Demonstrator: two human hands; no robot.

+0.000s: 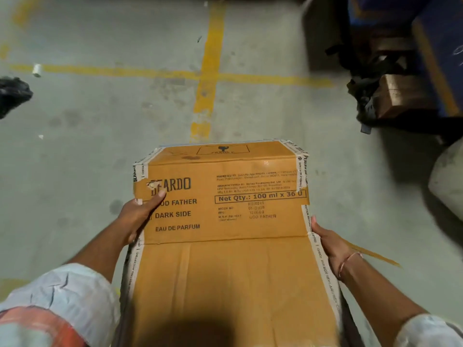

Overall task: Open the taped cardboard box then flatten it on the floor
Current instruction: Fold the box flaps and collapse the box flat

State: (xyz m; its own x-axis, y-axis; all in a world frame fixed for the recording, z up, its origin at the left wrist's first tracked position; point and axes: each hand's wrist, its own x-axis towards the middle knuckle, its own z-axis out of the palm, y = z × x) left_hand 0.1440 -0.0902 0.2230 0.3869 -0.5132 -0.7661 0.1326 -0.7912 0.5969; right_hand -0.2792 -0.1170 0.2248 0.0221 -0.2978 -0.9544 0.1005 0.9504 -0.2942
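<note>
A brown cardboard box (225, 221) with black print and white printed tape along its edges fills the lower middle of the head view, held above the floor. My left hand (137, 216) grips its left edge, thumb pressed on the printed face. My right hand (330, 246) holds the right edge, fingers hidden behind the box. The panel nearest me is plain and shaded at the bottom. Whether the box is folded flat or still has depth, I cannot tell.
The grey concrete floor (100, 146) carries yellow painted lines (208, 76). A black bag (12, 93) lies at the left edge, a small white roll (37, 70) near it. Dark blue crates, straps and brown boxes (400, 96) crowd the upper right. A pale rounded object (448, 181) sits at right.
</note>
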